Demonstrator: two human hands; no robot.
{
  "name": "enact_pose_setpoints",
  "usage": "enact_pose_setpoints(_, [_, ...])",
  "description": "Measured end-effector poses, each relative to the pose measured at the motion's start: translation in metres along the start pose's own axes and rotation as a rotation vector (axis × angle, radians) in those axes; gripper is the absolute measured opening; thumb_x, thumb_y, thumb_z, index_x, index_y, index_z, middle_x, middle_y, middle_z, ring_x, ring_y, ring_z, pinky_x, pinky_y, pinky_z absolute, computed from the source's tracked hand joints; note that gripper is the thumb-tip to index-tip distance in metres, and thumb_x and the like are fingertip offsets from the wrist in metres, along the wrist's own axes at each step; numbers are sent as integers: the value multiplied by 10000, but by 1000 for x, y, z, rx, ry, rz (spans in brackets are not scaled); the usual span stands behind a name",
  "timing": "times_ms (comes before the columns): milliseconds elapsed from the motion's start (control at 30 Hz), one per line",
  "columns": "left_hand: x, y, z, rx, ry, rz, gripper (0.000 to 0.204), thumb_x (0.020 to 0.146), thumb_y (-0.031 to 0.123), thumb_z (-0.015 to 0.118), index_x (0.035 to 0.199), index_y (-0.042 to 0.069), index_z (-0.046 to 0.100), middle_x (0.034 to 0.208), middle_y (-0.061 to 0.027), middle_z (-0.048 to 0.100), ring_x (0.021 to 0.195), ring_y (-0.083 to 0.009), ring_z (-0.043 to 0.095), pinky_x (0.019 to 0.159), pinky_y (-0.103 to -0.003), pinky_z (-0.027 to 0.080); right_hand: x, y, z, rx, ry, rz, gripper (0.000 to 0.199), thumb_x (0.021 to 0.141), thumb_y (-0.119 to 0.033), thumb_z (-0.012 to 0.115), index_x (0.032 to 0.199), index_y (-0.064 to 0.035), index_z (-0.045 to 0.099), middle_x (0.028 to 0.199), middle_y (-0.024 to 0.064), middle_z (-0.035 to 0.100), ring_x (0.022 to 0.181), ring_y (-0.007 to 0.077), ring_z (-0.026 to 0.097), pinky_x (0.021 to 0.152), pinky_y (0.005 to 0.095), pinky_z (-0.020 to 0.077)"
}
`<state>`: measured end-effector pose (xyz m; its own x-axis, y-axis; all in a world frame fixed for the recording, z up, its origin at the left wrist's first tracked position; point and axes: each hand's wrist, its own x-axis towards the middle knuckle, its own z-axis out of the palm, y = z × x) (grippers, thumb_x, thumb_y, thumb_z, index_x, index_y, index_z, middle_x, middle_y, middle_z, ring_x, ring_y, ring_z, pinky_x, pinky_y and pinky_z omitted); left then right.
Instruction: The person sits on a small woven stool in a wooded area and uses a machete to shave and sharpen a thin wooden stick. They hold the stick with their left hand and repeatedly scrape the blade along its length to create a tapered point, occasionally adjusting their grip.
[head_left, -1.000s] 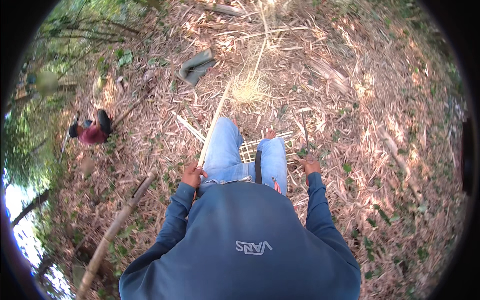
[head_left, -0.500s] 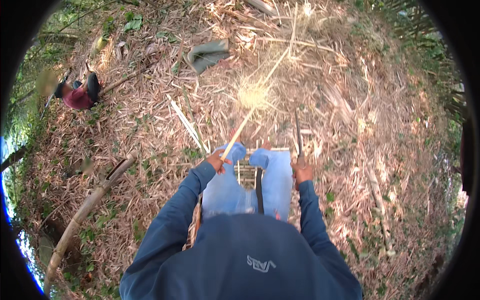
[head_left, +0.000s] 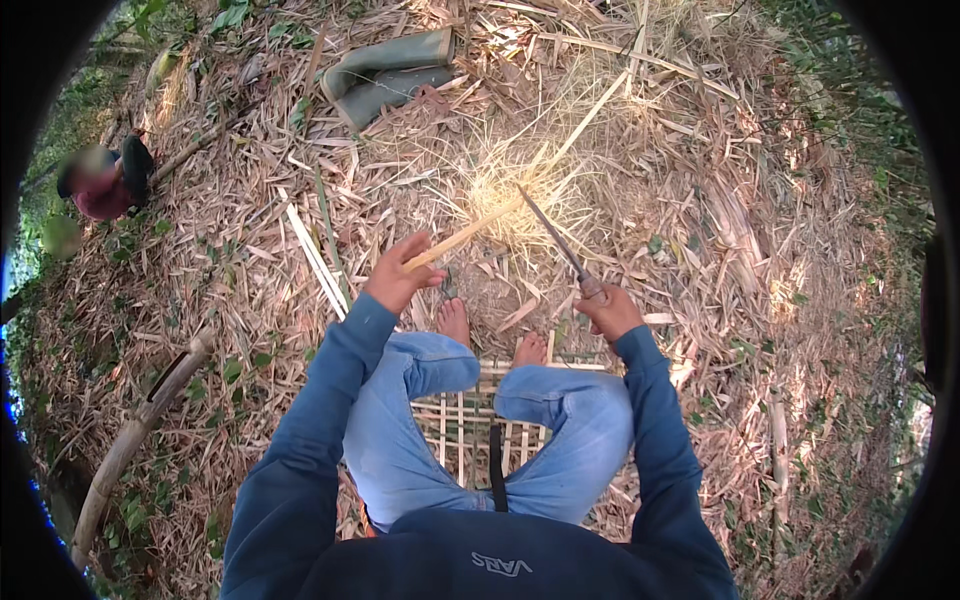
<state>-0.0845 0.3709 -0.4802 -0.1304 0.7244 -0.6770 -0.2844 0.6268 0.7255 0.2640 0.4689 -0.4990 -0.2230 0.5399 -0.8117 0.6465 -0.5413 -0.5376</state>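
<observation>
My left hand (head_left: 400,274) holds a long pale bamboo strip (head_left: 462,236) between thumb and fingers, some fingertips lifted. The strip slants away over a heap of thin yellow shavings (head_left: 505,208) toward the far right. In my right hand (head_left: 614,312) is the handle of a long, narrow knife (head_left: 557,236). Its dark blade points far left, and its tip appears to meet the strip above the shavings; exact contact cannot be made out. Both hands are in front of my bent knees, above my bare feet (head_left: 454,320).
Beneath me is a slatted bamboo seat or frame (head_left: 460,412). A pair of green rubber boots (head_left: 395,75) lies ahead. Split strips (head_left: 315,256) lie on the left, beside dry leaf litter. A thick pole (head_left: 138,432) rests farther left. Another person (head_left: 104,190) sits at far left.
The knife has swung left from beside my right knee to the strip. My left hand has moved forward along with the strip. My knees are wider apart, and the view has shifted.
</observation>
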Motion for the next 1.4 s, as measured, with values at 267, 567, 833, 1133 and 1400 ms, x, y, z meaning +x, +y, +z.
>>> enact_pose_setpoints(267, [57,30,-6,156,-86,527,327,944,115,515,1231,-25,445,1167,-207,600,828,-179,650,702,-272,549,86,-1,-18,118,-16,-288,358,770,-232,726,965,44,606,575,0,485,418,87,472,383,246,377])
enact_pose_setpoints(567, [81,30,18,588,253,902,256,952,212,560,1064,-5,637,921,-74,687,751,-120,641,660,-242,522,36,11,-18,205,134,-462,402,816,-247,706,1064,48,591,631,8,543,451,69,479,408,232,390])
enact_pose_setpoints(833, [74,19,30,140,145,666,257,931,229,597,979,-19,646,786,-82,674,702,-118,659,617,-242,536,3,-11,-3,155,269,-553,392,828,-231,697,1105,5,554,702,-6,538,507,60,494,441,227,418])
enact_pose_setpoints(1133, [64,20,5,276,125,724,271,962,198,535,1029,-51,621,962,-112,663,801,-142,650,697,-253,568,56,-8,21,-152,176,-555,259,758,-141,661,961,-13,563,735,47,584,611,116,561,557,278,461])
enact_pose_setpoints(1400, [45,0,-30,396,166,668,255,938,133,570,1101,-58,613,956,-144,673,858,-201,668,768,-285,567,94,46,98,-74,114,-634,231,784,-172,690,909,-28,559,684,9,549,624,91,470,573,274,404])
